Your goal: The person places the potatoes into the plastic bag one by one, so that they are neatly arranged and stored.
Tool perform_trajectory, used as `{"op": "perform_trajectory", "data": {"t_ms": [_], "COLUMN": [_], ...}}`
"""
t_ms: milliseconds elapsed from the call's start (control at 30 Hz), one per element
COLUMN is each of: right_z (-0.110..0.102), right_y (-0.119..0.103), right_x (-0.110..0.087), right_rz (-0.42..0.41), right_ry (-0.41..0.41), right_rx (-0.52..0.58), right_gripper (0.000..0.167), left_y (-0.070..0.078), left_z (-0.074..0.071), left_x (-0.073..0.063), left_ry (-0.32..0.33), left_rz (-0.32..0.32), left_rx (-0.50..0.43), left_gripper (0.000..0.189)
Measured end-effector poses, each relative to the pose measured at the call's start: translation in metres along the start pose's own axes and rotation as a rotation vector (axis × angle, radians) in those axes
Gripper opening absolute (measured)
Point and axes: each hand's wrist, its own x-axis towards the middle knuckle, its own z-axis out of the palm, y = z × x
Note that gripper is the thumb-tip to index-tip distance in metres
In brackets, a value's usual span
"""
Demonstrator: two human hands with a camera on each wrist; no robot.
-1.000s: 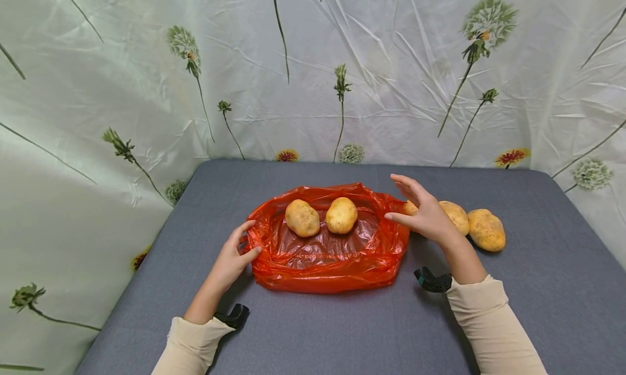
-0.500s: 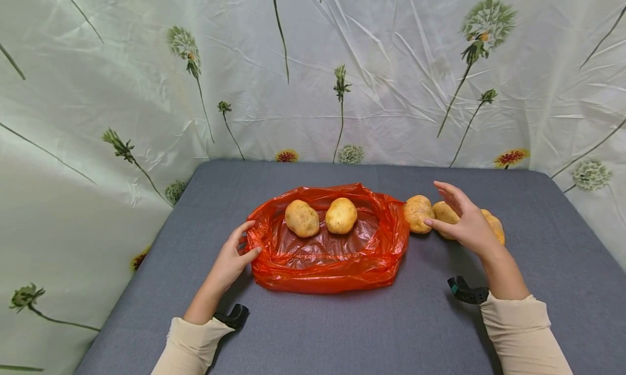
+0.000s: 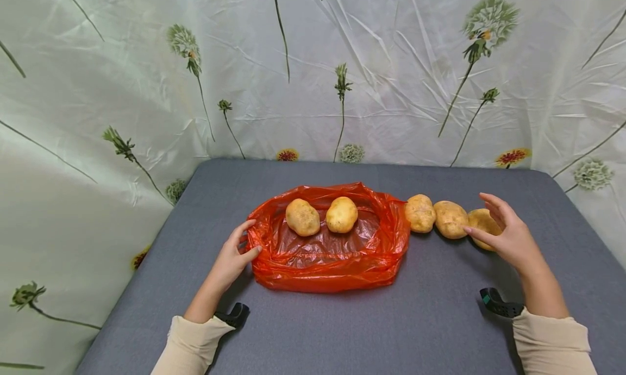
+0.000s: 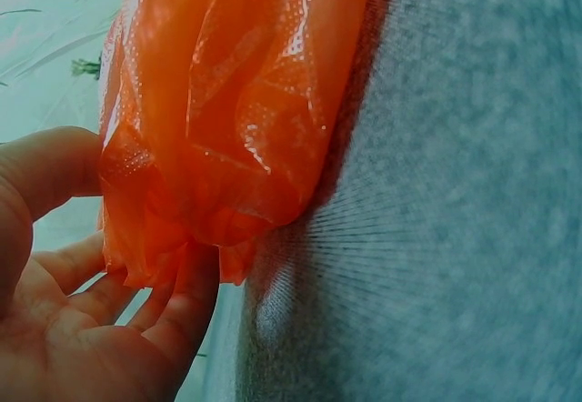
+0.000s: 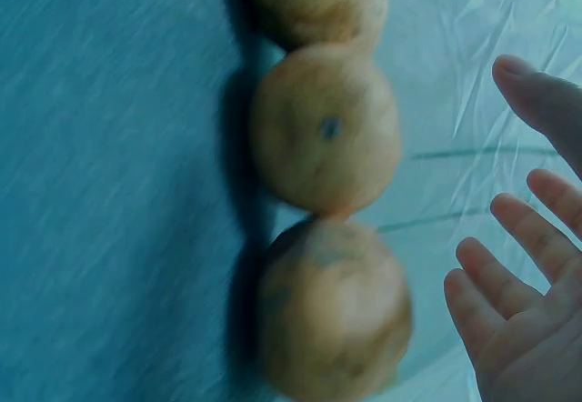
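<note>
A red plastic bag [image 3: 327, 280] lies with its mouth spread wide, a potato [image 3: 302, 217] and a second potato [image 3: 342, 214] inside. My left hand [image 3: 236, 256] holds the bag's left end, thumb at the rim; in the left wrist view some fingertips are hidden behind the plastic. To the bag's right, three potatoes stand in a row: the near one [image 3: 419, 213], the middle one [image 3: 450, 219] and the outer one [image 3: 483, 226]. My right hand [image 3: 511, 239], fingers spread and empty, is over the outer potato, partly covering it in the head view.
A grey cloth-covered table [image 3: 362, 331] bears everything. Behind it and at the left hangs a pale curtain [image 3: 293, 108] with a dandelion print. Black wrist devices, one on the left wrist [image 3: 237, 315] and one on the right wrist [image 3: 501, 304], stick out below the sleeves.
My right hand has moved right from the bag's right edge, past the row, to the outermost potato, uncovering the nearer ones. The left hand and the bag have stayed put.
</note>
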Motion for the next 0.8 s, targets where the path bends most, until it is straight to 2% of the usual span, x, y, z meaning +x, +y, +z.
{"op": "perform_trajectory", "data": {"t_ms": [100,233,500,667,800], "right_z": [-0.002,-0.005,-0.008,-0.009,-0.009], "right_y": [0.029,0.047,0.015,0.015,0.017], "right_x": [-0.001,-0.004,-0.016,-0.017,-0.017], "right_rz": [-0.013,0.013,0.074,0.102,0.135], "right_ry": [0.037,0.058,0.061,0.035,0.016], "right_rx": [-0.023,-0.051,-0.038,-0.082,-0.066], "right_gripper": [0.076,0.077,0.071,0.067,0.069], "left_y": [0.000,0.000,-0.002,-0.001,-0.002], "left_z": [0.000,0.000,-0.001,0.000,-0.001], "left_x": [0.000,0.000,0.000,0.000,0.000], "left_ry": [0.000,0.001,-0.003,-0.003,-0.002], "left_rz": [0.003,0.002,0.005,0.007,0.004], "left_rx": [-0.003,0.002,0.004,0.004,0.007], "left_gripper": [0.060,0.060,0.060,0.061,0.061]}}
